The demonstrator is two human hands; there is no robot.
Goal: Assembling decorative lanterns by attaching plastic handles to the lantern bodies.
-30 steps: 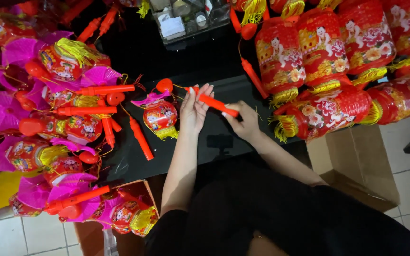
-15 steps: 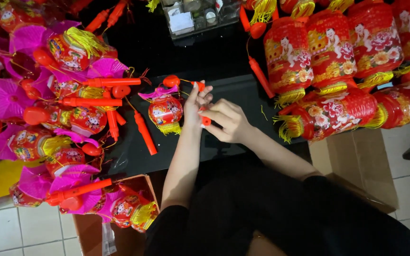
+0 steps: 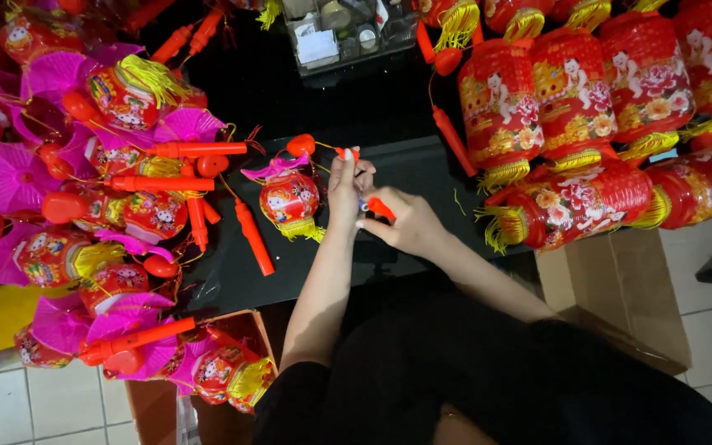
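Red plastic fills the view: a person is sitting at a black table (image 3: 422, 177), working with both hands over its middle. The left hand (image 3: 344, 188) is standing upright with its fingers closed together around the top of a thin red stick (image 3: 346, 153), whose end is poking out above the fingertips. The right hand (image 3: 405, 222) is touching the left from the side, its thumb and forefinger pinching a short red piece (image 3: 379, 208) against the stick's lower part. Whether that piece is a separate part or the stick's own end cannot be told.

Just left of the hands, a small red lantern (image 3: 289, 198) with a pink top and yellow tassel is lying on the table, and a thin cord is running from it toward the stick. A loose red handle (image 3: 254, 237) is lying beside it. Further left, a heap of pink-and-red lanterns (image 3: 84, 189) is covering the table. On the right, large red cylinder lanterns (image 3: 587, 115) with yellow fringes are lying in rows. A clear box (image 3: 331, 33) is sitting at the far edge. A cardboard box (image 3: 620, 288) is standing on the tiled floor.
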